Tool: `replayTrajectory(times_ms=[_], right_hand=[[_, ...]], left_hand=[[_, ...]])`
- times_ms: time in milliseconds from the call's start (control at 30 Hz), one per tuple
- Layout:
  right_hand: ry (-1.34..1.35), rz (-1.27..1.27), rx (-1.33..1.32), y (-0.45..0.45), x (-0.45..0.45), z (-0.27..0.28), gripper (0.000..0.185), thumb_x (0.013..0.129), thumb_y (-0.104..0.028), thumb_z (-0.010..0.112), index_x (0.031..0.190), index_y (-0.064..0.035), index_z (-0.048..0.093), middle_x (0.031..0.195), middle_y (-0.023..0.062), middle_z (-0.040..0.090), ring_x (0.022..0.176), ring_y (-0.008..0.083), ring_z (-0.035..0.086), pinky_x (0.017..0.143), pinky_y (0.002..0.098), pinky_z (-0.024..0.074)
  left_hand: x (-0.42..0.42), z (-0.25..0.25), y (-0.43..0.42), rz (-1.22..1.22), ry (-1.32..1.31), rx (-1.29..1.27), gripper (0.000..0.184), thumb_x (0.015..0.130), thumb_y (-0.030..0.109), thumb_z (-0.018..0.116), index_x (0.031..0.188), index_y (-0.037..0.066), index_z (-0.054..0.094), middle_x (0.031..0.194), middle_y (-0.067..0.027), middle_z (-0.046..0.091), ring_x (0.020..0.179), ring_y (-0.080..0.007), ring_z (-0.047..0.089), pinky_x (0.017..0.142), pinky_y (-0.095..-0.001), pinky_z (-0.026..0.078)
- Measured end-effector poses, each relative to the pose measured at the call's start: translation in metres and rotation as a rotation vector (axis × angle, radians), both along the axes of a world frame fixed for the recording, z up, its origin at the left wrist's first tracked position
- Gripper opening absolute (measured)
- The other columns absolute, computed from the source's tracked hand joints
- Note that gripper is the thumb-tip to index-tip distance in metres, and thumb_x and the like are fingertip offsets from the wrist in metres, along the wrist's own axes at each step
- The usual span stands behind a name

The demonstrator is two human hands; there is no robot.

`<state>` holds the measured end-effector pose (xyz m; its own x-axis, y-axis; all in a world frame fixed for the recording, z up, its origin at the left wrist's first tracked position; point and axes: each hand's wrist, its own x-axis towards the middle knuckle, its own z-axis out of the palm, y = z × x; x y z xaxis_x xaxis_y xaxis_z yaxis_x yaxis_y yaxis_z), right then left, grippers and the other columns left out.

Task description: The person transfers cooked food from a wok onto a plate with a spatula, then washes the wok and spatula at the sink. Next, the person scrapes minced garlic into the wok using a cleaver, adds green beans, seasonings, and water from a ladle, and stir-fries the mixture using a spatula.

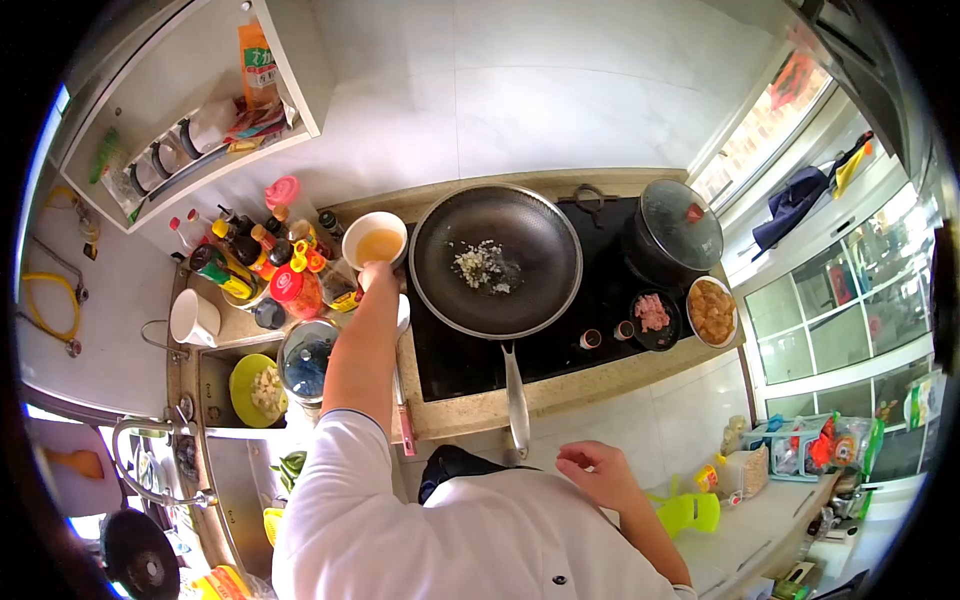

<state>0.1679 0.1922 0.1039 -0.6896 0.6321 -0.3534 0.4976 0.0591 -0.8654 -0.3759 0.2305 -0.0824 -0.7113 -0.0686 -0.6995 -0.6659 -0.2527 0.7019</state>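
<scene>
My left hand (375, 274) reaches forward and grips the near rim of a white bowl (357, 233) that holds a yellowish liquid. Just right of the bowl, a large dark frying pan (496, 290) sits on the black cooktop, its metal handle (516, 400) pointing toward me. Chopped whitish bits, looking like minced garlic (480, 263), lie in the pan's middle. My right hand (593, 474) hangs in front of my body, away from the counter, with loosely bent fingers apart and nothing visible in them.
Sauce bottles and jars (295, 292) crowd the left counter. A sink with a green bowl (247, 388) is nearer left. On the right are a lidded pot (676, 240), a dish of raw meat (655, 320) and a bowl of brownish pieces (712, 312). A red-handled knife (404, 420) lies by the cooktop.
</scene>
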Motion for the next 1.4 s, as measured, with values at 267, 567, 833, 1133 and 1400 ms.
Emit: replayTrajectory(times_ms=[267,567,833,1133,1400], right_hand=[[-0.031,0.197,0.004,0.022,-0.012,0.001,0.023,0.087,-0.014,0.075,0.105,-0.001,0.071,0.095,0.0073,0.071,0.079,0.0117,0.064,0.072,0.0261,0.053],[0.299,0.539,-0.028,0.034,-0.047,-0.006,0.025,0.088,-0.016,0.074,0.105,0.001,0.069,0.087,0.0071,0.071,0.074,0.0121,0.065,0.069,0.0264,0.0534],[0.238,0.854,-0.004,0.0,-0.091,-0.019,0.032,0.089,-0.026,0.072,0.106,0.0016,0.068,0.089,0.0127,0.072,0.077,0.0207,0.069,0.072,0.0328,0.0553],[0.208,0.573,-0.017,-0.046,-0.13,-0.004,0.035,0.094,-0.033,0.067,0.098,0.0014,0.068,0.084,0.0149,0.071,0.075,0.0239,0.069,0.068,0.0355,0.0532],[0.225,-0.209,-0.07,0.033,-0.145,0.007,0.022,0.095,-0.026,0.068,0.098,-0.005,0.071,0.08,0.0043,0.07,0.07,0.0114,0.065,0.061,0.0269,0.0489]], left_hand=[[0.016,0.005,-0.037,-0.491,0.244,-0.458,0.052,0.098,0.046,0.054,0.112,-0.003,0.063,0.106,-0.0207,0.069,0.095,-0.0306,0.07,0.073,-0.0445,0.056],[0.264,0.035,-0.228,-1.171,0.469,-1.358,0.052,0.084,0.046,0.064,0.11,0.001,0.059,0.105,-0.0236,0.069,0.096,-0.0409,0.068,0.086,-0.0478,0.055],[0.297,0.033,-0.24,-1.178,0.506,-1.169,0.041,0.087,0.039,0.06,0.096,0.0,0.066,0.088,-0.0248,0.07,0.086,-0.0413,0.069,0.078,-0.049,0.055],[0.349,0.157,-0.242,-0.972,0.847,-0.495,0.023,0.085,0.018,0.07,0.091,-0.003,0.061,0.076,-0.0213,0.066,0.067,-0.036,0.067,0.063,-0.0415,0.053],[0.293,0.183,-0.157,-1.239,1.103,-0.135,0.04,0.09,0.036,0.074,0.086,-0.003,0.065,0.063,-0.0096,0.059,0.056,-0.017,0.056,0.053,-0.0338,0.046]])
